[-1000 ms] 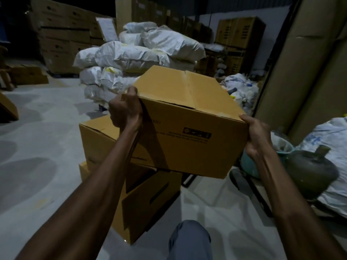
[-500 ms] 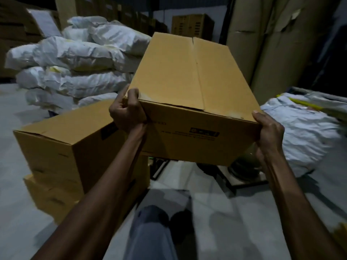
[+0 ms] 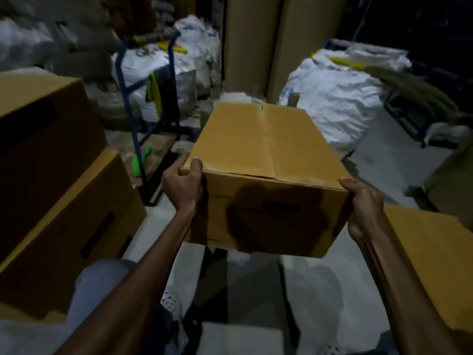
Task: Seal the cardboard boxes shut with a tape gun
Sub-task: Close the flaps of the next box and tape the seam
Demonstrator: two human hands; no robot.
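Dim storeroom; pale concrete floor (image 3: 302, 285) at lower centre. Stacked cartons (image 3: 58, 201) at left, white sacks (image 3: 340, 103) at upper right. Cardboard box (image 3: 266, 160) at frame centre, flaps closed, held off the floor. Left hand (image 3: 183, 187) and right hand (image 3: 364, 203) curl fingers around its near corners.

A pale grey concrete floor (image 3: 302, 283) runs from the bottom of the frame up to the middle. At the left edge a stack of cardboard boxes (image 3: 64, 221) stands on it, one box upon another. Left of centre in the upper half, a blue hand truck (image 3: 143, 103) stands upright on the floor, with white sacks (image 3: 156, 80) heaped behind it. In the upper right a large white sack (image 3: 337, 98) sits on the floor. At the right edge, lower down, another cardboard box (image 3: 432, 257) shows; what it rests on cannot be told.
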